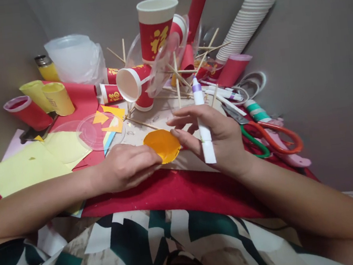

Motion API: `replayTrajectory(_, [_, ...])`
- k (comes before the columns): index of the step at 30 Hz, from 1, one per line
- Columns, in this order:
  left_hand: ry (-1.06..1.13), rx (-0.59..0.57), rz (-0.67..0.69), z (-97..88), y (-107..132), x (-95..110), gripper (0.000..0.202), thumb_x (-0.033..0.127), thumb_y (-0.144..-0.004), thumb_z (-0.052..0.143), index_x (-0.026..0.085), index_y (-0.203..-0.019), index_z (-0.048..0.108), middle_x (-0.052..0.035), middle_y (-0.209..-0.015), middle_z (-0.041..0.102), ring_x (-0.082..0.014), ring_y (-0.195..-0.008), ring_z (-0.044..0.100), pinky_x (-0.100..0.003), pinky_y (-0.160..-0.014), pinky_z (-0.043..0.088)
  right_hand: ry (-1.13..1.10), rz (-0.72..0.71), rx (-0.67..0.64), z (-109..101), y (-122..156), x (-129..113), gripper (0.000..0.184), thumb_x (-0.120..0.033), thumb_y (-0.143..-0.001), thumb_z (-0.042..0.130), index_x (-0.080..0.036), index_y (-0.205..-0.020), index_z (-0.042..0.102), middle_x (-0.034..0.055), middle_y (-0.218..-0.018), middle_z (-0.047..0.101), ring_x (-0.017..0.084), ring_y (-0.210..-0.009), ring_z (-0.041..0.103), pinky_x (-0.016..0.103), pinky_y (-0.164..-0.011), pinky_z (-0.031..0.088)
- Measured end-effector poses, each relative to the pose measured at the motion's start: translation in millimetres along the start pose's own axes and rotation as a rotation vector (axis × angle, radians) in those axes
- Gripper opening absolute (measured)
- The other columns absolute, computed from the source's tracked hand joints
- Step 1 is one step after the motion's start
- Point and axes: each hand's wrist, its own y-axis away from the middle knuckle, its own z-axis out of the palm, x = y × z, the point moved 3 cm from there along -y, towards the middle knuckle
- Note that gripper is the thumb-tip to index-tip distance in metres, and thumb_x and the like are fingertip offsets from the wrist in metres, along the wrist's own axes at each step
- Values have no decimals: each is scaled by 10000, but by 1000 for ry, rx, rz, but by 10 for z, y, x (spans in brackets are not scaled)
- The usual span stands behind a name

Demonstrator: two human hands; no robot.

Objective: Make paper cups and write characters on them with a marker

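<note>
A round orange paper piece (161,145) with an uneven edge is at the centre of the work area. At its lower left edge, my left hand (132,165) is closed in a pinch on it. A white marker with a purple tip (203,125) stands nearly upright, held against the palm side of my right hand (218,136). The thumb of that hand reaches the disc's right edge; whether it presses on it I cannot tell. Behind the disc stands a construction of red and white paper cups (160,28), clear plastic lids (168,61) and wooden sticks (177,81).
Yellow paper (24,164), orange scraps (111,118) and a clear lid (95,131) lie at left, near yellow and red cups (58,99). Orange-handled scissors (280,135), green-handled scissors (256,144) and striped tape (257,110) are at right. A tall leaning cup stack (249,20) stands behind.
</note>
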Motion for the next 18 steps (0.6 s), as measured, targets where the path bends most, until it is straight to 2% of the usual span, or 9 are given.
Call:
replayTrajectory(6, [-87, 17, 46, 43, 33, 28, 69, 196, -1005, 553, 193, -1024, 619, -38, -878, 796, -141, -702, 762, -228, -567, 509, -3, 19, -54, 16, 21, -76, 269, -227, -898, 728, -233, -1158, 661, 30, -996, 783, 162, -809, 781, 250, -645, 638])
replayTrajectory(9, [-92, 35, 39, 54, 53, 41, 164, 214, -995, 580, 157, -1135, 642, -121, -1098, 794, -169, -768, 778, -243, -567, 550, 24, 50, -78, 20, 35, -47, 249, -200, -905, 686, -258, -1146, 675, 17, -960, 787, 162, -761, 773, 268, -668, 647])
replayTrajectory(10, [-56, 41, 27, 29, 38, 56, 215, 209, -988, 594, 137, -1184, 645, -170, -1197, 765, -189, -847, 788, -249, -616, 590, 37, 64, -78, 12, 36, -31, 242, -194, -908, 670, -264, -1139, 680, 14, -939, 787, 160, -738, 767, 269, -661, 645])
replayTrajectory(12, [123, 56, -37, -94, -39, 100, 268, 166, -972, 619, 107, -1232, 651, -232, -1306, 709, -225, -1073, 768, -274, -820, 648, 60, 87, -62, -16, 29, -1, 228, -197, -905, 662, -261, -1123, 690, 9, -899, 784, 158, -693, 755, 263, -624, 634])
replayTrajectory(13, [261, 56, -83, -187, -94, 130, 260, 138, -969, 619, 103, -1223, 662, -232, -1302, 711, -232, -1188, 729, -294, -957, 634, 68, 94, -50, -33, 20, 11, 220, -206, -900, 672, -257, -1112, 696, 8, -883, 783, 157, -674, 750, 259, -603, 627])
replayTrajectory(14, [397, 48, -169, -292, -150, 156, 228, 133, -973, 623, 126, -1193, 684, -187, -1229, 752, -209, -1226, 711, -280, -1039, 604, 76, 102, -33, -50, 10, 21, 212, -214, -893, 685, -252, -1101, 702, 7, -875, 783, 157, -664, 748, 257, -591, 623])
replayTrajectory(15, [513, -8, -240, -392, -198, 194, 194, 163, -992, 611, 165, -1161, 707, -132, -1187, 777, -163, -1153, 741, -214, -992, 614, 82, 106, -11, -64, -2, 28, 206, -221, -886, 697, -248, -1090, 708, 9, -876, 785, 159, -665, 748, 256, -589, 622])
replayTrajectory(16, [559, -144, -288, -474, -230, 249, 196, 236, -1018, 587, 215, -1152, 729, -81, -1219, 775, -144, -1099, 760, -184, -914, 636, 87, 110, 9, -74, -13, 33, 204, -226, -878, 707, -245, -1081, 713, 12, -884, 788, 161, -674, 752, 256, -598, 625])
replayTrajectory(18, [354, -447, -250, -617, -221, 381, 282, 481, -1009, 570, 328, -1129, 775, 25, -1172, 794, -166, -1063, 778, -177, -745, 651, 92, 120, 51, -81, -32, 39, 203, -228, -866, 718, -242, -1068, 722, 16, -887, 791, 160, -685, 754, 248, -614, 625])
